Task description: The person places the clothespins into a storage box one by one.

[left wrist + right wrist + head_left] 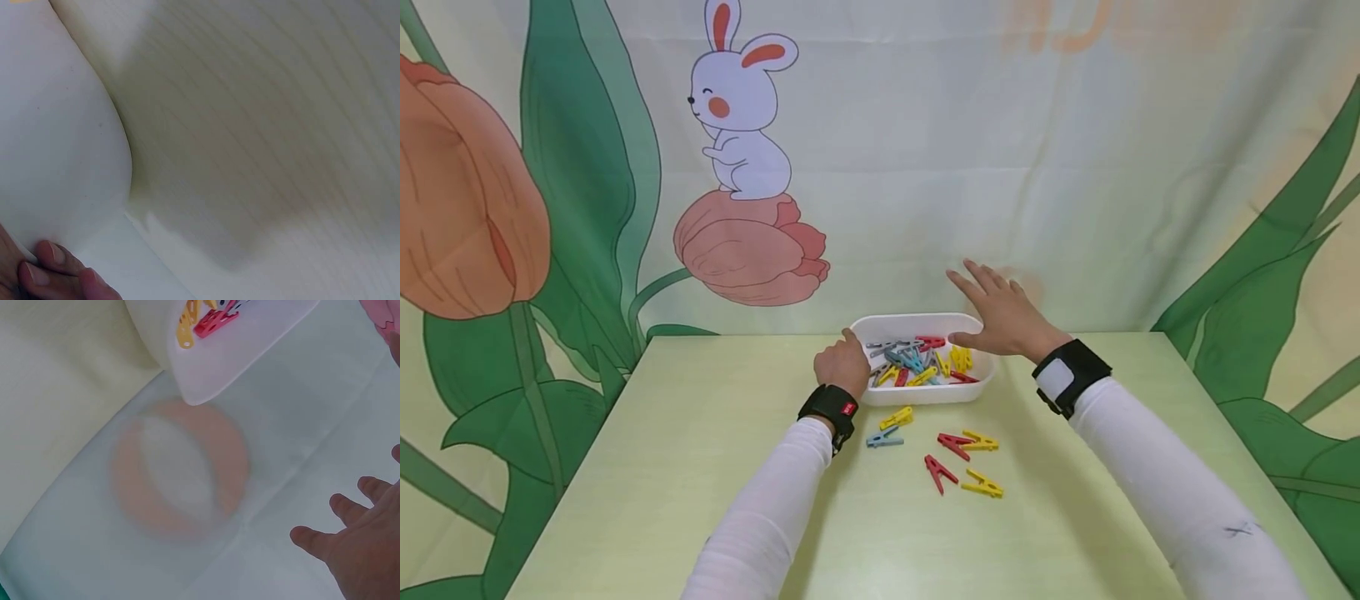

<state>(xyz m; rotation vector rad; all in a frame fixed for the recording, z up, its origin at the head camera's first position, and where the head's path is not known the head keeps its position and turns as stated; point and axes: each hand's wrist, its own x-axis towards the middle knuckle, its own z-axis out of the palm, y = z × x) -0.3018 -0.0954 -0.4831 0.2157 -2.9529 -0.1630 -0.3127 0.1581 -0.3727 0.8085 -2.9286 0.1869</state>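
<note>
A white plastic basin (925,397) stands at the table's back edge, holding several red, yellow, blue and grey clothespins (910,360). My left hand (842,364) grips the basin's left rim. In the left wrist view, its curled fingers (53,281) are at the edge of the basin's wall (62,137). Over the basin's right side, my right hand (1009,318) is raised with fingers spread, holding nothing. The right wrist view shows that hand (369,550) apart from the basin's corner (200,384).
In front of the basin lie several loose clothespins: a yellow one (897,417) near a light blue one (885,437), and red (940,473) and yellow ones (982,484) farther right. A printed curtain (910,167) hangs right behind the pale wooden table (715,467).
</note>
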